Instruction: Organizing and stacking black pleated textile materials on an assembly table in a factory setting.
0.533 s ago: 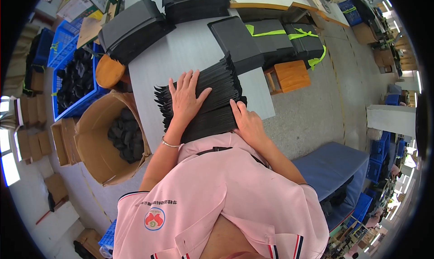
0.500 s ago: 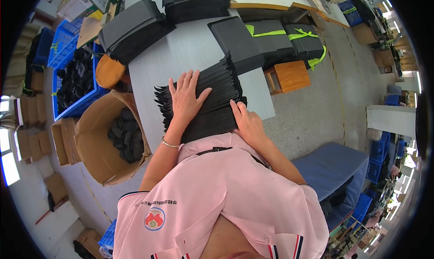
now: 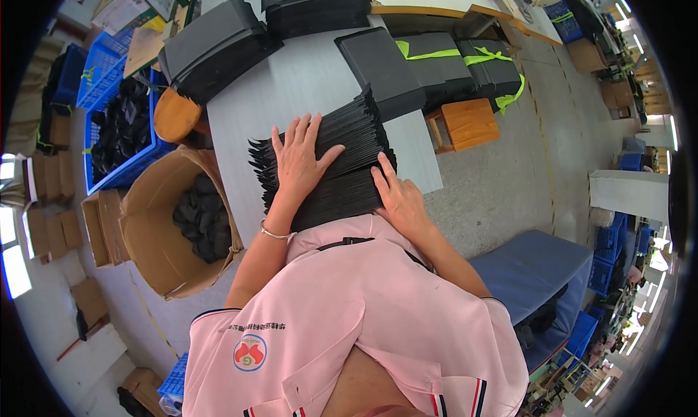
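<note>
A thick row of thin black sheets (image 3: 351, 137) stands on edge at the near end of the pale table (image 3: 302, 71), against my waist. My left hand (image 3: 298, 162) lies flat across its left part with the fingers spread. At the right edge, my right hand (image 3: 401, 201) touches the sheets with its forefinger stretched out and another fingertip apart below it. A gap in the row shows beside that forefinger. Right behind the row lies a stack of larger black panels (image 3: 378, 64). The sheets under my left palm are hidden.
More black stacks stand at the back left (image 3: 214, 46) and at the back (image 3: 316, 2). Tied black bundles (image 3: 440, 64) lie beyond a wooden stool (image 3: 472, 124). To the left are a cardboard box (image 3: 156, 235), a round stool (image 3: 177, 115) and a blue crate (image 3: 120, 170).
My right forefinger has shifted slightly up and away from me along the sheets' right edge, and its fingers have spread. The left hand is almost unmoved.
</note>
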Demonstrator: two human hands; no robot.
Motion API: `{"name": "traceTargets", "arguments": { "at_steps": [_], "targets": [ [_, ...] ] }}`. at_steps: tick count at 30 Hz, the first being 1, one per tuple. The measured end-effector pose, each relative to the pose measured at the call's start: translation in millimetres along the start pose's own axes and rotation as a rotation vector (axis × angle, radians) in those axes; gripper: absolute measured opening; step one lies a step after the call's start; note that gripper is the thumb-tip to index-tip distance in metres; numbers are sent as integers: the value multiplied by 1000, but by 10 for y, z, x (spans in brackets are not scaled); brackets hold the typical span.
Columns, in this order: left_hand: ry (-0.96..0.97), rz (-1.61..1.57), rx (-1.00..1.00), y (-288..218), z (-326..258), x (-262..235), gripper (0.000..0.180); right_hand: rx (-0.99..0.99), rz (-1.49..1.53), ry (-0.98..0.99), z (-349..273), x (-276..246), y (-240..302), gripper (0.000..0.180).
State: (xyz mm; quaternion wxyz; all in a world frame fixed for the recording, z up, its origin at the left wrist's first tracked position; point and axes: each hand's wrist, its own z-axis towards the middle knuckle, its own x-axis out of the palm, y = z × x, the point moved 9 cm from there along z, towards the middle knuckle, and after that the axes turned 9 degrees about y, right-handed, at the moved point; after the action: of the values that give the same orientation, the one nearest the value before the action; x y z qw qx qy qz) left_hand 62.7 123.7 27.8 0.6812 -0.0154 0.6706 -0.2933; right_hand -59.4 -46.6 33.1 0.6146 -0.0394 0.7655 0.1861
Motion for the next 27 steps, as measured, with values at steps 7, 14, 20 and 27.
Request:
{"name": "traceTargets", "arguments": {
  "at_steps": [7,14,20,27],
  "targets": [
    [56,3,37,-45,-8,-10,113,-25,-12,-118,-42,-33,30,106],
    [61,-4,39,-42,-21,10,115,92,25,37,107,-67,-23,120],
    [50,1,23,-21,-22,31,110,76,3,19,80,-35,-7,112],
    [49,-6,25,-37,-33,18,108,68,44,-2,36,-104,4,106]
  ]
}}
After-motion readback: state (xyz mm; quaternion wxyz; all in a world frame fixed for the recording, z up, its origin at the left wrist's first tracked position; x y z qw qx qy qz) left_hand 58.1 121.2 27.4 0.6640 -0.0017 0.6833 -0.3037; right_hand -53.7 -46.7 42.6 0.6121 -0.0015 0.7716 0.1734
